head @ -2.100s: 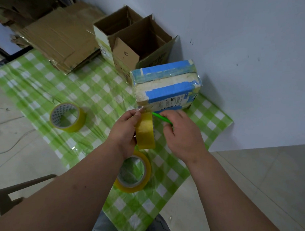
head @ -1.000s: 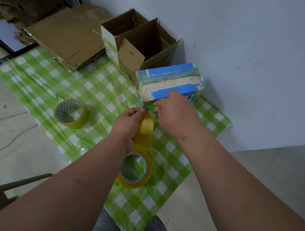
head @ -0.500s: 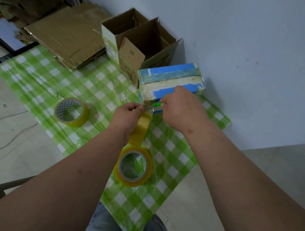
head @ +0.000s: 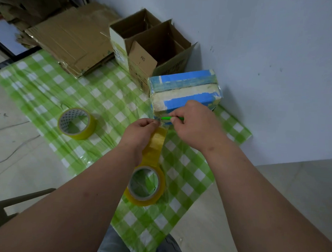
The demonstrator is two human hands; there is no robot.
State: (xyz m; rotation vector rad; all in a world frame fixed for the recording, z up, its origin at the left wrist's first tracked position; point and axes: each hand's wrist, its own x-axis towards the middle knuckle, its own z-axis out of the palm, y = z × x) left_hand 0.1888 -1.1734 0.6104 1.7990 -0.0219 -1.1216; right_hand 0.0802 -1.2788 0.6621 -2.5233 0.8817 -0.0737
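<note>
Left hand: pinching the top end of the yellow tape strip, centre of the frame.
Right hand: gripping a thin green tool (blade or pen, too small to tell), holding it at the parcel's lower edge.
Tape roll: lying lower centre on the green checked cloth, feeding the strip upward.
Parcel: standing right of centre, against the wall.
Second tape roll: lying left of centre.
</note>
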